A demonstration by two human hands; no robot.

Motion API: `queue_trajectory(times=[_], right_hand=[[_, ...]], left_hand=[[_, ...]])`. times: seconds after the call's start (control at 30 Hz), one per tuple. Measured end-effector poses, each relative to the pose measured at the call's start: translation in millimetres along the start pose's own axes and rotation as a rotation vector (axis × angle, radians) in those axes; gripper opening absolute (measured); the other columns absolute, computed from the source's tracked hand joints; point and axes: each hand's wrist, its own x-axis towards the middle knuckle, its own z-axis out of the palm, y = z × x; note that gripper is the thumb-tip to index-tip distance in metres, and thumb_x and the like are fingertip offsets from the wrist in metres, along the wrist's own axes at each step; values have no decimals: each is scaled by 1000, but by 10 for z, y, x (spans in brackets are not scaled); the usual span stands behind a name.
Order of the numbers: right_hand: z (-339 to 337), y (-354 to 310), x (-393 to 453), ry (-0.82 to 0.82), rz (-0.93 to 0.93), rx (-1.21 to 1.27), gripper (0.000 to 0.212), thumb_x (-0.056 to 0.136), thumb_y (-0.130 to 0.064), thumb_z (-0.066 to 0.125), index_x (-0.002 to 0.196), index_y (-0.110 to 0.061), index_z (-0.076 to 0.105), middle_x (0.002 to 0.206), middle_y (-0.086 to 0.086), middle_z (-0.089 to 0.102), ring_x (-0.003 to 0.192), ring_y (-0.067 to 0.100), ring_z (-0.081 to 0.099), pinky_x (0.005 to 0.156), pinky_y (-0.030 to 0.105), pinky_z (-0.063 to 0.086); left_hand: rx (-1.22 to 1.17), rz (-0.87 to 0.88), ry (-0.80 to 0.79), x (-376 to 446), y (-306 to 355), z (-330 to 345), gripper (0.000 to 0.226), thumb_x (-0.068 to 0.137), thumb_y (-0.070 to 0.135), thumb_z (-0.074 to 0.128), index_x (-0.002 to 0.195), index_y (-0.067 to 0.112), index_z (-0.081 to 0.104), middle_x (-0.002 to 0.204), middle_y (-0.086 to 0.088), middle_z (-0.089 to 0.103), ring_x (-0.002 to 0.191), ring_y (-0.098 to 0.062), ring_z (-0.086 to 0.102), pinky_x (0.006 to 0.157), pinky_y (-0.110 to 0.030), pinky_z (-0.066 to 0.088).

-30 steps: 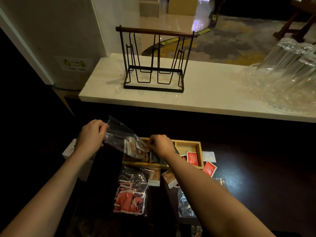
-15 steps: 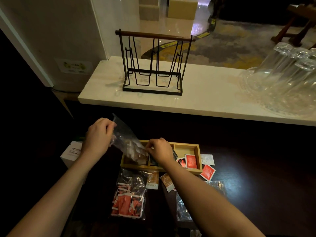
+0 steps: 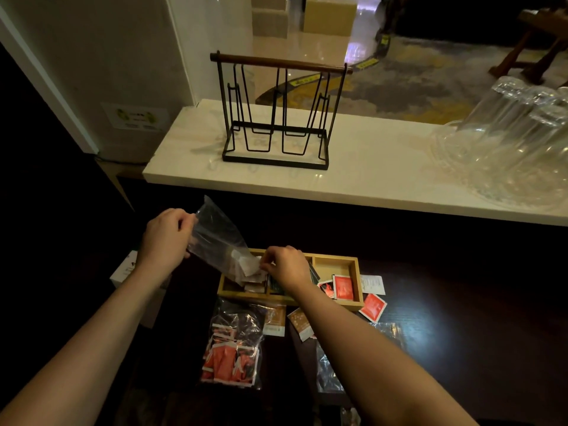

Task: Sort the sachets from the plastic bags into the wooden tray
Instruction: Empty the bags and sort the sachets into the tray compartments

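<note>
Sachets are sliding out of the mouth of a clear plastic bag, which is tilted down over the left compartment of the wooden tray. The left hand pinches the bag's upper closed end and lifts it, while the right hand has its fingertips closed at the bag's mouth, apparently on a sachet or on the plastic edge; the light is too dim to tell which. The chief risk is a sudden dump: with the bag this steep, the remaining pale sachets could spill together and overshoot the low divider into the middle compartment, where dark sachets lie, or slide over the front rim onto the dark table. Red sachets fill the right compartment, and one red sachet and a white one already lie outside the tray, so strays are likely. The right forearm also hangs just above loose brown sachets and could sweep them. A second bag of red sachets waits near the tray's front.
</note>
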Motion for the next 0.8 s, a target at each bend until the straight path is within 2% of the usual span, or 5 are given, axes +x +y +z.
queue_trajectory(times=[0.07,0.33,0.47,0.6,0.8], right_hand=[[6,2,-9,-8,9,-3,14,89,-34,60,100,-28,64,104,-3,67,98,16,57,83,35,48],[-14,-40,-33,14,5,45,11,86,-35,62,96,-32,64,102,-5,66,97,16,57,77,36,52],[-41,-36,-45,70,-21,58,11,87,-31,62,97,-29,66,99,-3,67,96,16,57,77,36,50],[-143,-76,-56,98,-53,93,9,87,-27,62,93,-23,68,94,-1,69,93,17,57,78,38,48],[-289,-28,-48,166,-19,120,9,86,-25,63,94,-24,68,92,-5,70,90,12,53,68,25,36]], left_hand=[[-30,-24,-24,6,-33,13,25,97,22,44,94,8,65,89,-12,63,65,-20,63,48,-26,50],[-55,-3,20,-70,-38,-63,27,97,23,44,93,8,65,88,-8,63,64,-19,62,50,-30,53],[-74,2,27,-67,-47,-88,28,97,22,43,97,7,66,101,-8,64,71,-19,62,49,-26,52],[-102,13,64,-65,-22,-141,27,97,21,44,99,7,67,98,-6,62,70,-15,60,43,-14,51],[-55,-8,57,-35,-167,-107,29,98,23,43,96,6,65,96,-9,61,69,-19,60,43,-19,51]])
